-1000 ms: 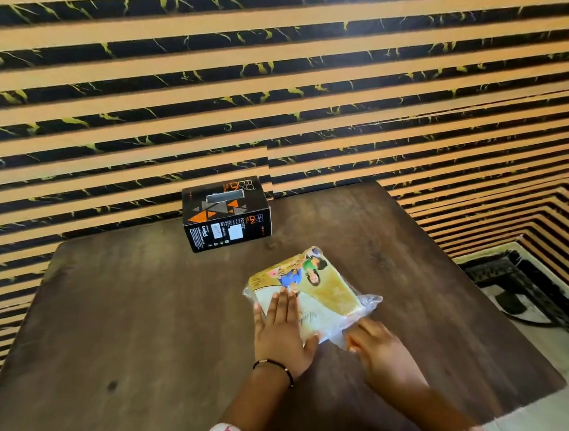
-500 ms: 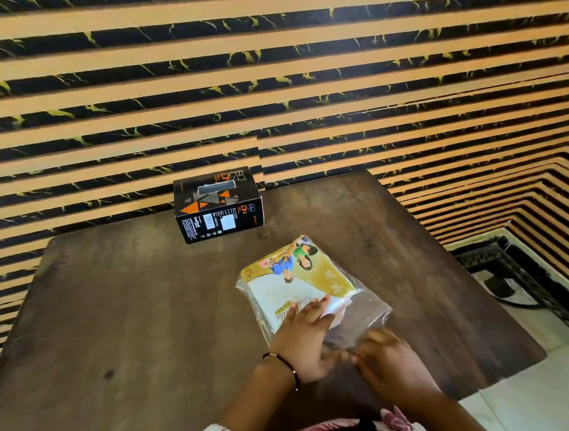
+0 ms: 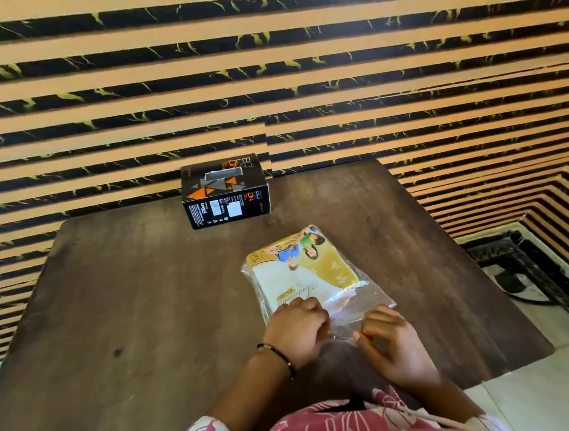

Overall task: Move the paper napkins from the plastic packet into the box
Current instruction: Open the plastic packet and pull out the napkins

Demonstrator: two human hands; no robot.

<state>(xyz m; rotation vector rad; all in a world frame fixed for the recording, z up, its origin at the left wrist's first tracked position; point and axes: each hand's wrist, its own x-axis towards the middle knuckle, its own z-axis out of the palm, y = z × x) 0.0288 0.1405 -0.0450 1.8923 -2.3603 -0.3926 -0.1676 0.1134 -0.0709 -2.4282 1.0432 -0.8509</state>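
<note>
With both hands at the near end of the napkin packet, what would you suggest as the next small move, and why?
Probably pull the packet's near end open. Both the left hand and the right hand pinch the clear plastic packet at its near edge, the paper napkins lie fully inside it, and the black box stands apart at the table's far edge.

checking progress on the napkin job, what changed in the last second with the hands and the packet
The left hand slid back from lying flat on the plastic packet to its near, open end, fingers now curled on the plastic. The right hand came in to pinch the same clear edge. The paper napkins are still inside, and the box and packet stay put on the table.
</note>
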